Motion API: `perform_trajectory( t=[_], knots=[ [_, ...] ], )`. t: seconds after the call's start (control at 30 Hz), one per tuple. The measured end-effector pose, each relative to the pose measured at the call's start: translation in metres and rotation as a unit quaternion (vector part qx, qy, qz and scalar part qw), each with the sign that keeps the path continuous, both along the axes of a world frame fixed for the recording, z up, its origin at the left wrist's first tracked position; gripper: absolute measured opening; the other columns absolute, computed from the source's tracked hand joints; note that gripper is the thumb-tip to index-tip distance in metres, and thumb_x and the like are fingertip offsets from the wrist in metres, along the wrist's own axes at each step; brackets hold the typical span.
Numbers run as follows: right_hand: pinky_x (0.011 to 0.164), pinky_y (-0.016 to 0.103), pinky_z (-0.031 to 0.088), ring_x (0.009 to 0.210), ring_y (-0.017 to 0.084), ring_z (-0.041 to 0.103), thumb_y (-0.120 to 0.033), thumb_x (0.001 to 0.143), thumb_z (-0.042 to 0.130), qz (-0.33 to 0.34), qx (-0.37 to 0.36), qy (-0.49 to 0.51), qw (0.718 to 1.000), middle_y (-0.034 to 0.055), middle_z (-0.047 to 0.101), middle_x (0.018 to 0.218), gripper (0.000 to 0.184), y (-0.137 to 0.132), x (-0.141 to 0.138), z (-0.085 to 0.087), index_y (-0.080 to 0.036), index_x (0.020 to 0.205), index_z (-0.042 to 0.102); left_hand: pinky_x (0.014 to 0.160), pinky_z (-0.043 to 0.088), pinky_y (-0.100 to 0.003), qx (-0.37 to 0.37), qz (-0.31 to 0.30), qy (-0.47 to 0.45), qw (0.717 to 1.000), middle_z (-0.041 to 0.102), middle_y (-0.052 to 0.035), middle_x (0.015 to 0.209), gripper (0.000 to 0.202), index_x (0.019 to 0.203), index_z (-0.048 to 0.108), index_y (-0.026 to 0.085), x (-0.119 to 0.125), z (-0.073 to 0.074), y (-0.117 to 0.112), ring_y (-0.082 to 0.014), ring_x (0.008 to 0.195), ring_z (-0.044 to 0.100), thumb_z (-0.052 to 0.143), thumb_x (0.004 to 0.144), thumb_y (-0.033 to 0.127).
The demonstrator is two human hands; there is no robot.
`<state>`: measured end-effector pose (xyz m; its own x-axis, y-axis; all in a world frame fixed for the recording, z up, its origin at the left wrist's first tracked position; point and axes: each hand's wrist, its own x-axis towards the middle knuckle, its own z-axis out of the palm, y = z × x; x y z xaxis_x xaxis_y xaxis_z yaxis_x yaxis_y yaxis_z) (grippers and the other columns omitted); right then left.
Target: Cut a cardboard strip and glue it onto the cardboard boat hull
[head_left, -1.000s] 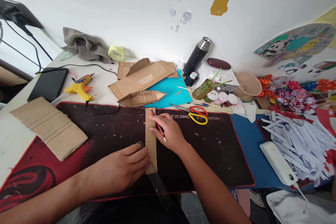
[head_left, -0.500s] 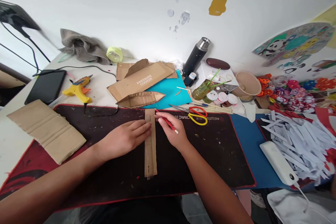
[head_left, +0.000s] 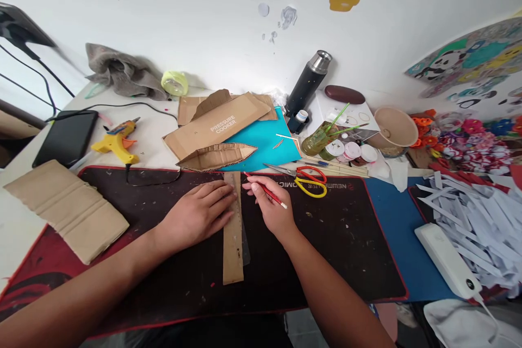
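A narrow cardboard strip (head_left: 232, 244) lies lengthwise on the dark desk mat (head_left: 326, 250). A clear ruler (head_left: 245, 244) rests along the strip's right edge. My left hand (head_left: 199, 215) lies flat with fingers stretched out, pressing the strip's upper part. My right hand (head_left: 269, 209) is closed round a red pencil (head_left: 267, 191), whose tip sits at the strip's top right. A cardboard boat shape (head_left: 218, 155) lies just beyond the strip.
Red-and-yellow scissors (head_left: 308, 178) lie right of my right hand. A yellow glue gun (head_left: 116, 141), a phone (head_left: 67, 137) and folded cardboard (head_left: 65, 209) are at the left. A black flask (head_left: 308, 83), paint pots (head_left: 346, 150), a paper bowl (head_left: 393, 128) and white paper strips (head_left: 477, 217) fill the right.
My left hand moved from the strip's lower end up to its top. The ruller now lies along the strip's right edge. My right hand stayed near the top with the pencil.
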<state>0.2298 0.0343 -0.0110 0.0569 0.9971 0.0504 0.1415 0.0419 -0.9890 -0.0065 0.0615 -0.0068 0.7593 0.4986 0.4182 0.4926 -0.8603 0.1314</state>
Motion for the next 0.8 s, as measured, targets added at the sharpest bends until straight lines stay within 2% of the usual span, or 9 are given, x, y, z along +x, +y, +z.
perform_trajectory(
  t=[0.1,0.23,0.43,0.63,0.8],
  knots=[
    [0.065,0.032,0.065,0.085,0.024,0.083,-0.055,0.109,0.067,-0.004,-0.020,0.032,0.999,0.0100,0.088,0.102,0.036,0.004,0.001,0.000,-0.023,0.118,0.081,0.104,0.064,-0.046,0.005,0.027,0.002,1.000,0.082,-0.0123,0.131,0.032,0.132,0.078,0.016,0.001,0.000,-0.002,-0.0318,0.124,0.076,0.060,0.114,0.036],
    [0.056,0.028,0.057,0.075,0.022,0.080,-0.061,0.107,0.068,0.000,-0.040,0.077,0.996,0.0089,0.087,0.090,0.042,0.009,0.003,0.005,-0.022,0.112,0.082,0.106,0.062,-0.046,-0.004,0.039,-0.003,0.999,0.081,-0.0133,0.133,0.034,0.136,0.077,0.018,0.000,-0.002,-0.004,-0.0325,0.126,0.075,0.064,0.112,0.037],
    [0.055,0.027,0.052,0.064,0.018,0.072,-0.070,0.105,0.066,0.024,-0.016,0.091,0.995,0.0045,0.078,0.072,0.052,0.027,0.004,0.020,-0.020,0.096,0.081,0.104,0.063,-0.047,-0.008,0.037,-0.004,0.999,0.081,-0.0131,0.134,0.036,0.138,0.076,0.018,0.001,-0.001,-0.003,-0.0338,0.127,0.076,0.066,0.111,0.039],
    [0.054,0.027,0.046,0.052,0.013,0.056,-0.076,0.102,0.066,-0.002,-0.007,0.101,0.995,-0.0009,0.063,0.057,0.061,0.045,0.002,0.008,-0.021,0.080,0.077,0.105,0.064,-0.047,-0.003,0.028,-0.002,1.000,0.081,-0.0141,0.134,0.037,0.139,0.074,0.014,0.000,0.000,-0.002,-0.0331,0.127,0.076,0.068,0.110,0.035],
    [0.055,0.028,0.046,0.051,0.014,0.056,-0.073,0.105,0.063,0.017,0.000,0.067,0.998,-0.0010,0.062,0.057,0.060,0.042,0.003,0.007,-0.021,0.079,0.077,0.106,0.063,-0.046,-0.003,0.023,0.013,1.000,0.080,-0.0121,0.139,0.037,0.142,0.072,0.015,-0.001,0.001,-0.003,-0.0338,0.131,0.074,0.066,0.111,0.034]
  ],
)
